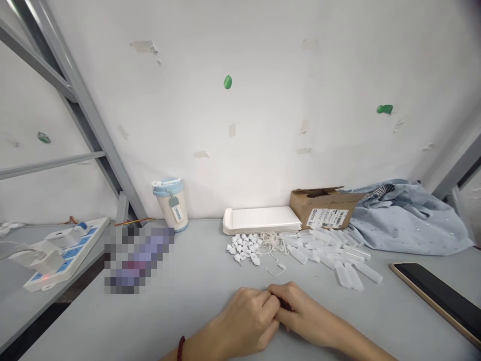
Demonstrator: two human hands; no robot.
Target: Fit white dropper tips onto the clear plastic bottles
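Observation:
My left hand (250,318) and my right hand (306,313) rest together near the table's front edge, fingers closed and touching each other. No object shows in either hand; their inner sides are hidden. Beyond them lies a pile of small white pointed caps (244,245). To its right is a tangle of thin off-white cords (272,243), with one loose strand nearer my hands. Further right, several translucent flat plastic tubes (345,275) are scattered on the grey table (203,286).
Behind the small parts sit a stack of white paper sleeves (263,218), an opened cardboard box (323,208) and blue cloth (409,220). A phone (439,296) lies right. Leftward are a lidded cup (171,205), a blurred purple item (143,260) and a power strip (71,255).

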